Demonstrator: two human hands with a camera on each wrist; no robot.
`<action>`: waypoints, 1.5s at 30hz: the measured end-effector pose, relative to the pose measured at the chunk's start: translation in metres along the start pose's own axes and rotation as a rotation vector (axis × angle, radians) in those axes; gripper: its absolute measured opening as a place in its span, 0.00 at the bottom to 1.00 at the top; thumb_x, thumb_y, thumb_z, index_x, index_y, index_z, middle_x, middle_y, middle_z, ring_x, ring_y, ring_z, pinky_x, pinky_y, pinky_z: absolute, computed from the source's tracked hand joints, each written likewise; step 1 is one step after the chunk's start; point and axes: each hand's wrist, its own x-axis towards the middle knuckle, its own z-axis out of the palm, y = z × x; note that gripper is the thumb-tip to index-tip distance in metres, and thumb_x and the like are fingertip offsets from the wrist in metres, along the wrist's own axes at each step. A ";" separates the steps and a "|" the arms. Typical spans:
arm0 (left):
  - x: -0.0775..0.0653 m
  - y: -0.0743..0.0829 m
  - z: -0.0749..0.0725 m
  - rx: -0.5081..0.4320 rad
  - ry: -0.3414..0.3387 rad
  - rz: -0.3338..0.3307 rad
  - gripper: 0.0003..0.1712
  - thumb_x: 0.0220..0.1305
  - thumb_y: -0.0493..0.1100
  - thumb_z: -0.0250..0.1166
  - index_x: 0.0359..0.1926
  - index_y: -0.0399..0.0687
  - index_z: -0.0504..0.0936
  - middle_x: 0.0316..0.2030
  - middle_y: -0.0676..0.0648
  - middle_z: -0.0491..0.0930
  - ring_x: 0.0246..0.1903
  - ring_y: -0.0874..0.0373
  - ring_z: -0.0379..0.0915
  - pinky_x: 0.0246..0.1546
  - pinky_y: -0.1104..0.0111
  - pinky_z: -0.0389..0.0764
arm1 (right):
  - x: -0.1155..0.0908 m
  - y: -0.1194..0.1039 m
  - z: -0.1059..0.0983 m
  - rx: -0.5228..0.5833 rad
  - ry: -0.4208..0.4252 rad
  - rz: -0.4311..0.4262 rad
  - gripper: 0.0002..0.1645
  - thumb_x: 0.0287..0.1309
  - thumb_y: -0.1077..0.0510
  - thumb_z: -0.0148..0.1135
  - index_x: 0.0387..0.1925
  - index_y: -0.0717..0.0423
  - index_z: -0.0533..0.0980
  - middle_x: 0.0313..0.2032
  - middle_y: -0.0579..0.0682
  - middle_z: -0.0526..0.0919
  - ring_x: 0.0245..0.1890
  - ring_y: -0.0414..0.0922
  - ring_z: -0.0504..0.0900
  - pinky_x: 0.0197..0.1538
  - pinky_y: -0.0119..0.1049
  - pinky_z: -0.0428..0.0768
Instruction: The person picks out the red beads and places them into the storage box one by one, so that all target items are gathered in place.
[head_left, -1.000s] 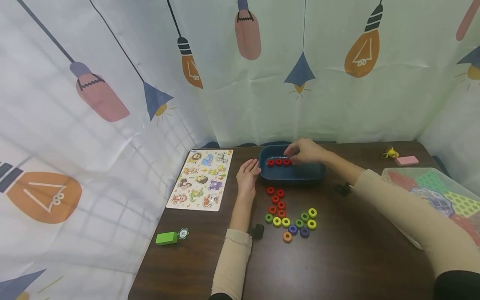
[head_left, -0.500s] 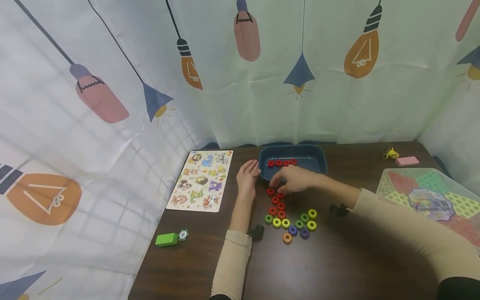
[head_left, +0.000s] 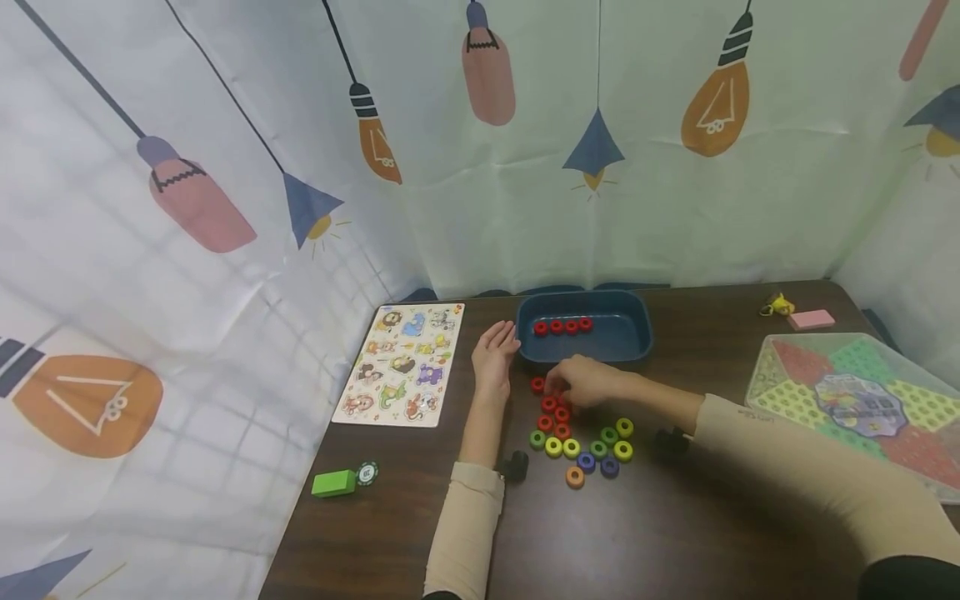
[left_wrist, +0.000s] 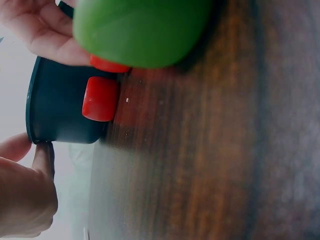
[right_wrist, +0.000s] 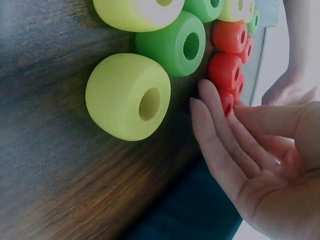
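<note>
My right hand [head_left: 588, 383] reaches down to the cluster of red rings in front of the dark blue tray [head_left: 622, 333]. In the right wrist view its thumb and fingertips pinch a red ring [right_wrist: 227, 103] at the end of the cluster. My left hand [head_left: 492, 364] lies at the tray's left side, its extended fingers touching the wall near the rim. Inside the tray a short row of red rings [head_left: 557, 326] runs along the left part. Just in front of the red cluster sit yellow rings [head_left: 553, 447], green rings [head_left: 609, 436], purple rings [head_left: 610, 467] and an orange ring [head_left: 574, 477].
A board with animal pictures [head_left: 401, 362] lies left of my left hand. Nearer on that side are a green block [head_left: 333, 483] and a poker chip [head_left: 367, 473]. At right lie a patterned clear box [head_left: 862, 404], a pink block [head_left: 812, 320] and a small yellow toy [head_left: 780, 305].
My right hand has put another red ring at the row's right end in the tray, then come back down to the red rings on the table. My left hand stays at the tray.
</note>
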 end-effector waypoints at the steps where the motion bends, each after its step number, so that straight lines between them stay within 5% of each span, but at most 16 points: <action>1: 0.000 0.000 0.000 -0.003 0.001 0.000 0.27 0.62 0.21 0.57 0.62 0.37 0.72 0.63 0.33 0.71 0.62 0.50 0.72 0.56 0.65 0.77 | 0.000 0.000 0.000 0.028 -0.005 0.014 0.16 0.56 0.71 0.61 0.44 0.52 0.82 0.36 0.48 0.85 0.24 0.43 0.84 0.26 0.35 0.82; 8: 0.002 0.001 -0.001 -0.014 -0.003 -0.007 0.27 0.62 0.21 0.56 0.62 0.36 0.71 0.63 0.33 0.71 0.62 0.49 0.71 0.57 0.65 0.76 | -0.008 -0.003 -0.018 0.184 -0.050 0.033 0.21 0.53 0.74 0.58 0.45 0.54 0.81 0.37 0.50 0.86 0.24 0.48 0.86 0.27 0.42 0.85; 14: 0.001 0.000 -0.001 -0.017 0.003 -0.005 0.28 0.61 0.20 0.57 0.63 0.35 0.70 0.62 0.34 0.73 0.62 0.49 0.72 0.56 0.65 0.77 | -0.011 -0.005 -0.064 0.300 -0.062 0.032 0.19 0.58 0.73 0.56 0.50 0.57 0.79 0.43 0.56 0.86 0.28 0.52 0.87 0.33 0.49 0.86; 24: 0.000 0.002 -0.001 -0.018 0.011 0.000 0.28 0.60 0.20 0.57 0.62 0.34 0.70 0.61 0.35 0.74 0.61 0.49 0.72 0.56 0.64 0.77 | 0.011 0.034 -0.133 0.242 -0.005 0.110 0.25 0.56 0.76 0.47 0.56 0.69 0.73 0.47 0.65 0.83 0.33 0.57 0.87 0.36 0.48 0.86; 31: -0.002 0.001 -0.001 -0.027 -0.002 -0.007 0.29 0.60 0.19 0.56 0.63 0.32 0.69 0.63 0.31 0.70 0.62 0.47 0.70 0.57 0.64 0.76 | 0.023 0.080 -0.129 0.165 0.073 0.213 0.26 0.47 0.78 0.45 0.50 0.71 0.75 0.40 0.64 0.84 0.31 0.56 0.88 0.34 0.47 0.86; 36: -0.002 0.001 -0.001 -0.024 -0.003 -0.001 0.30 0.60 0.19 0.57 0.64 0.30 0.68 0.62 0.32 0.71 0.63 0.46 0.70 0.57 0.63 0.76 | 0.029 0.099 -0.116 0.148 0.066 0.222 0.28 0.47 0.78 0.44 0.50 0.67 0.77 0.45 0.62 0.84 0.33 0.53 0.87 0.35 0.45 0.86; 45: 0.000 0.000 -0.001 -0.011 0.005 -0.001 0.29 0.60 0.20 0.58 0.63 0.33 0.70 0.61 0.35 0.74 0.61 0.48 0.72 0.55 0.65 0.77 | 0.021 0.083 -0.113 0.171 0.113 0.170 0.26 0.53 0.76 0.48 0.54 0.66 0.76 0.53 0.66 0.79 0.34 0.52 0.87 0.34 0.42 0.86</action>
